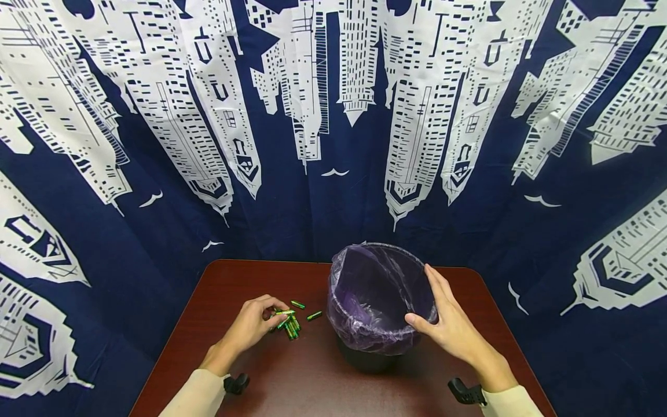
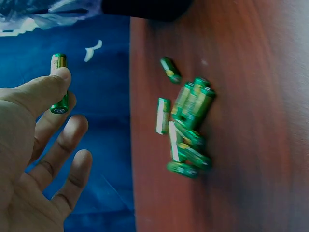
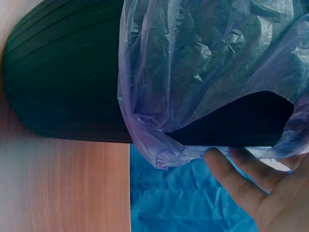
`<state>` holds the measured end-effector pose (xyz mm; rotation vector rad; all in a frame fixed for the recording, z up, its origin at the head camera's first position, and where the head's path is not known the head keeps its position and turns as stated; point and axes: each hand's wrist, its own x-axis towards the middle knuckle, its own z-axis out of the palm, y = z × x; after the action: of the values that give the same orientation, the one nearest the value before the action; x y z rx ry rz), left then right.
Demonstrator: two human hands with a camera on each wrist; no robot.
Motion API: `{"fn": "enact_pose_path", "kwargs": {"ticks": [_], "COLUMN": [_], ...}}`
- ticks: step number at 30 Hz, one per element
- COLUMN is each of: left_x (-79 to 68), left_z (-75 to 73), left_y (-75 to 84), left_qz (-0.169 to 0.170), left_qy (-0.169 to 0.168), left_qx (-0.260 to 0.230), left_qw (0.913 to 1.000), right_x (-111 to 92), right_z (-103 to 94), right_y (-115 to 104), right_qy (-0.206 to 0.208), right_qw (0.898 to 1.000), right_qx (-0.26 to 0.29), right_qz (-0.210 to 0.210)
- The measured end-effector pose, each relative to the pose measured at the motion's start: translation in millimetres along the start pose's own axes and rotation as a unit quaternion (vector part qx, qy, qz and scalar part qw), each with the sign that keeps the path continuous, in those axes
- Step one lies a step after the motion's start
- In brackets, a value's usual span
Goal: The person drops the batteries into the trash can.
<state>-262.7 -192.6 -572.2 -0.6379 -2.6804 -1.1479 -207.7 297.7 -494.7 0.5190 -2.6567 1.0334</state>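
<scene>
My left hand (image 1: 250, 324) pinches a green-and-gold battery (image 2: 59, 105) between thumb and index finger, its other fingers spread apart in the left wrist view. Below that hand, a loose pile of similar batteries (image 2: 193, 104) lies on the table. A dark ribbed trash bin (image 1: 367, 360) stands upright to the right of the pile, lined with a thin purple plastic bag (image 1: 359, 340) folded over its rim. At the bin's right side rests my right hand (image 1: 453, 327), fingers fairly straight, thumb and fingertips at the bag-covered rim.
The reddish-brown wooden table (image 1: 281, 382) has rounded far corners. Behind it hangs a dark blue curtain (image 1: 323, 214) with white skyscraper prints. Two single batteries lie slightly apart from the pile, one of them a battery (image 1: 314, 315) near the bin.
</scene>
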Motion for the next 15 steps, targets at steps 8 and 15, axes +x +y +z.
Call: {"fn": "enact_pose_path", "kwargs": {"ticks": [8,15], "left_x": [22.6,40.9], "left_z": [-10.0,-19.4], "left_y": [24.8,44.0], "left_qz": [0.041,0.066], "left_qy": [0.015,0.024], "left_qx": [-0.008,0.005], "left_qw": [0.9990,0.9975], "right_x": [0.0,-0.1], "right_z": [-1.2,-0.3], "right_y": [-2.0,-2.3], "right_qy": [0.001,0.002], "right_qw": [1.000,1.000], "right_qx": [0.001,0.000], "right_qz": [0.001,0.000]}}
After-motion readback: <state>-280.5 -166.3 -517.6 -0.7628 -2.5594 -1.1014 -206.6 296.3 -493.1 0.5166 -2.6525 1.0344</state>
